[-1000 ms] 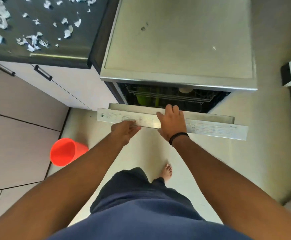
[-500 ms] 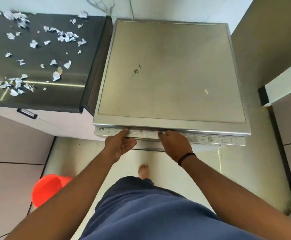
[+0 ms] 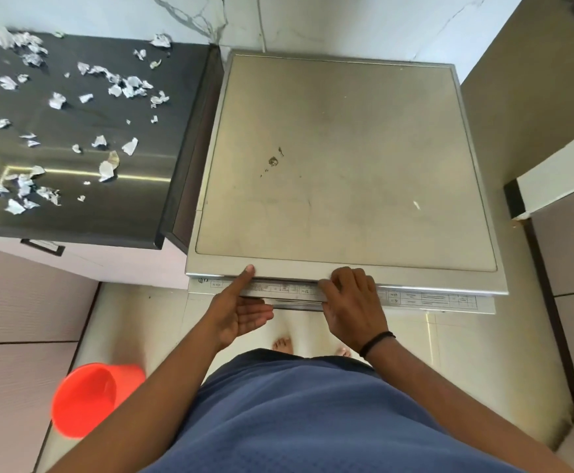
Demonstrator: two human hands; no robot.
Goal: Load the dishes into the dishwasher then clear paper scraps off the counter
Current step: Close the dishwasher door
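I count one dishwasher (image 3: 343, 172) at centre frame, one orange bin (image 3: 91, 399) lower left, two hands, and several dozen paper scraps (image 3: 108, 170) upper left.

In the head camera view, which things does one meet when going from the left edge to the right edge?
Paper scraps on the dark counter → orange cup → left hand → right hand → right edge of the dishwasher top.
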